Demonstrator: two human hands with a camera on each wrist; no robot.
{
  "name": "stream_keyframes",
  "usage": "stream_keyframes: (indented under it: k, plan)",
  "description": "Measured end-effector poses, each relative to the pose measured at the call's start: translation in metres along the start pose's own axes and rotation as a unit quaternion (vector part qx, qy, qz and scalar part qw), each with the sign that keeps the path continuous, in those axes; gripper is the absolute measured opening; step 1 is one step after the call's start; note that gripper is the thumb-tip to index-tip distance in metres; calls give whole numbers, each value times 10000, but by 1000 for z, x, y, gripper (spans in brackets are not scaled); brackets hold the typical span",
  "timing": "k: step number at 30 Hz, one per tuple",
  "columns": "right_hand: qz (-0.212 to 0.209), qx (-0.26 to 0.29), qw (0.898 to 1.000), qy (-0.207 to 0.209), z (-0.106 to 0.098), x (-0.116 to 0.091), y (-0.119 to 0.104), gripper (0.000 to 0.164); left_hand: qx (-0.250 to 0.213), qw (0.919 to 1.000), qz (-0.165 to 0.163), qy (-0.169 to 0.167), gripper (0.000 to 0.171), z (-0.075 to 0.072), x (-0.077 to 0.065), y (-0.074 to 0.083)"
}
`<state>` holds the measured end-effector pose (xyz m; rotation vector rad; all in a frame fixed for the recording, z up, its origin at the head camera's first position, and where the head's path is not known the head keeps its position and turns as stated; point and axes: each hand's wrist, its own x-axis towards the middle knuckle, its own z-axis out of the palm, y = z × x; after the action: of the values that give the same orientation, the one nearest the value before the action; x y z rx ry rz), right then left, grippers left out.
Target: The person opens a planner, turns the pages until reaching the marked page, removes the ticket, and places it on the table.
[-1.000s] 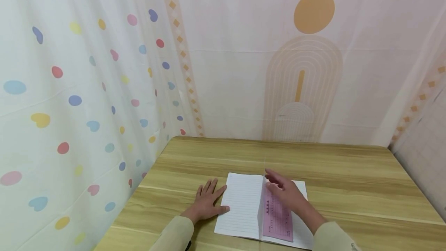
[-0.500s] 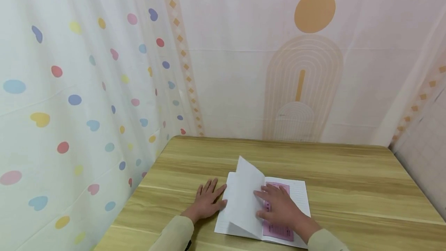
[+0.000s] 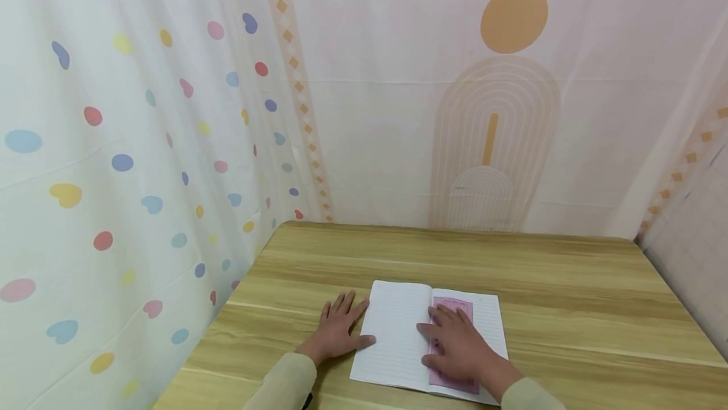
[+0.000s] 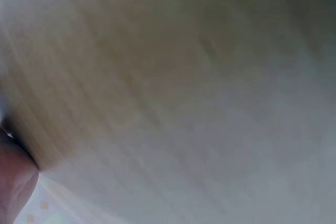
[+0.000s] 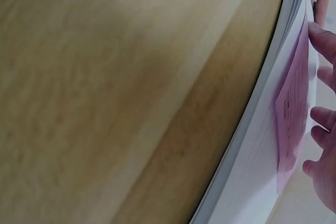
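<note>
An open notebook [image 3: 395,340] with lined white pages lies flat on the wooden table. On its right-hand page, close along the fold, is a pink printed slip [image 3: 453,301]. My right hand [image 3: 461,343] spreads over the slip with its fingers extended, fingertips at the notebook's fold; it covers much of the slip. In the right wrist view the pink slip [image 5: 293,106] shows printed lines, with the fingers just beside it. My left hand [image 3: 339,328] rests flat at the notebook's left edge, thumb on the page and the other fingers spread on the table.
The wooden table [image 3: 597,309] reaches back to a patterned curtain [image 3: 375,144] behind it. A dotted curtain [image 3: 142,208] hangs along the left side. The left wrist view holds mostly blurred table surface.
A page that stood upright at the fold has swung over to the left and now lies flat. My right hand came down onto the pink slip; my left hand stayed nearly still.
</note>
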<state>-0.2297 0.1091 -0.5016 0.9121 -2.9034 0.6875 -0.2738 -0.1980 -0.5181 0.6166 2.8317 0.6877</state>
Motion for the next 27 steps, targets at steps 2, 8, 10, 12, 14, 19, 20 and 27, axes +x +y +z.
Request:
stream_keyframes:
  k: [2,8,10,12,14,19,20,27]
  plan:
    - [64,37,9999,139,-1,-1,3,57,25,10000,38,-35,83,-1,-1,0]
    - [337,-78,9974,625,-6,-3,16,59,140,9999,50,-64,81,-1,0,1]
    - [455,-69,9957,807,-8,-4,21,58,146,9999,42,-68,80,-1,0,1]
    - [595,-89,9936,956,-10,-5,28,58,133,9999,40,-80,80,-2,0,1]
    - [760,-105,9911,1086,-12,-7,34,57,93,9999,45,-94,80,-3,0,1]
    - [1239,-287,9848,1181,-16,-12,47,53,62,9999,60,-117,80,-3,-1,1]
    - [1337,-325,9836,1166,-16,-13,49,53,66,9999,61,-119,80,-3,-1,1]
    - [1703,-351,9797,995,-20,-18,54,52,77,9999,47,-132,80,-3,-1,3]
